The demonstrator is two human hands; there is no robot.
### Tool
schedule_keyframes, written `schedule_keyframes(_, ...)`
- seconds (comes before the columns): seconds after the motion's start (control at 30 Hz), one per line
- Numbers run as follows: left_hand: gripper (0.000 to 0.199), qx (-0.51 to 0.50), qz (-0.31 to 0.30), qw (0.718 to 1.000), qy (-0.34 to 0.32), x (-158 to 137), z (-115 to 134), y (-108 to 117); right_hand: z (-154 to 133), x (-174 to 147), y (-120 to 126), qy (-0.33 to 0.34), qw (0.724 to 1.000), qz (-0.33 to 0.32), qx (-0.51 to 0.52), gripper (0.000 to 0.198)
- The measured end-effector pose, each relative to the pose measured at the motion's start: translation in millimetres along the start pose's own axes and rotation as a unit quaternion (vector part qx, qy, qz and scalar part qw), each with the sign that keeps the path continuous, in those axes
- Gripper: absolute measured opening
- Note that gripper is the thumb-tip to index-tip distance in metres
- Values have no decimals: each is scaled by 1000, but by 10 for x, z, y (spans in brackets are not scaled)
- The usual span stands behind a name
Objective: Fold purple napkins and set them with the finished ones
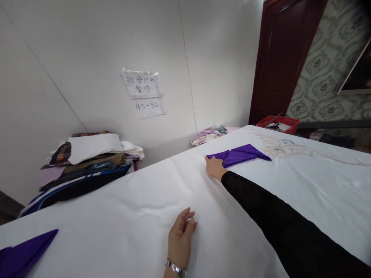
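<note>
My right hand [216, 168] reaches far over the white cloth, its fingers closed on the left end of a folded purple napkin [242, 155]. This napkin lies flat, with a pointed end toward the right; part of its left end is hidden under the fingers. Close to me, my left hand [182, 235] hovers over or rests on the cloth, which of the two I cannot tell. Its fingers are loosely curled and apart from the thumb, with nothing in them. At the lower left, a second purple napkin [27, 253] is cut off by the picture's edge.
A white cloth with an embroidered pattern covers the table [116, 224]. Beyond its far edge stand a pile of folded clothes [95, 162], some crumpled fabric [206, 136] and a red basket [292, 126]. Handwritten paper signs [143, 87] hang on the wall.
</note>
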State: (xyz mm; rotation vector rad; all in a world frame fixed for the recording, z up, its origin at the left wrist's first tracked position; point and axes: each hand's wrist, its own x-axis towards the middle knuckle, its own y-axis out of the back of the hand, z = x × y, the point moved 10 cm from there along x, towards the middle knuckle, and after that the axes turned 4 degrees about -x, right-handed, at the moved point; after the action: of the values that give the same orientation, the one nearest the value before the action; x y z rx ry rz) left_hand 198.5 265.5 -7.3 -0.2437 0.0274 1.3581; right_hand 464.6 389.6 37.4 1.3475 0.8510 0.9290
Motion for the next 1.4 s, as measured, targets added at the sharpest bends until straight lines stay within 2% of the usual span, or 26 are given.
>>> schedule_keyframes(0.17,53,5,3,1000,9,-1,-10,11,101,78,104,25,998,59,16,64)
schedule_keyframes(0.3,53,7,1,1000,7,7,-30,17,428,171,-197,-54,996,-3,70,79)
schedule_keyframes(0.37,53,9,-1,1000,4,9,-31,16,503,193,-322,-69,994,-28,80,83)
schedule_keyframes(0.57,50,12,-2,1000,-6,18,-12,15,484,145,-285,-69,994,-24,82,86)
schedule_keyframes(0.7,51,4,-6,1000,-12,20,10,1,370,-27,-184,-40,997,12,65,83)
schedule_keyframes(0.87,49,-6,-10,1000,-15,38,3,-2,199,-393,-151,30,995,73,53,73)
schedule_keyframes(1.07,45,-25,-12,999,-35,31,33,-9,228,-987,-252,50,994,59,75,69)
schedule_keyframes(1.2,43,-25,-15,999,-43,-115,12,25,314,-1483,-287,56,995,40,71,65)
schedule_keyframes(1.3,43,3,-19,998,-57,-289,10,175,339,-1874,-306,77,994,11,83,66)
schedule_keyframes(1.4,41,96,16,990,-104,-486,175,593,253,-2287,-294,111,987,-31,109,67)
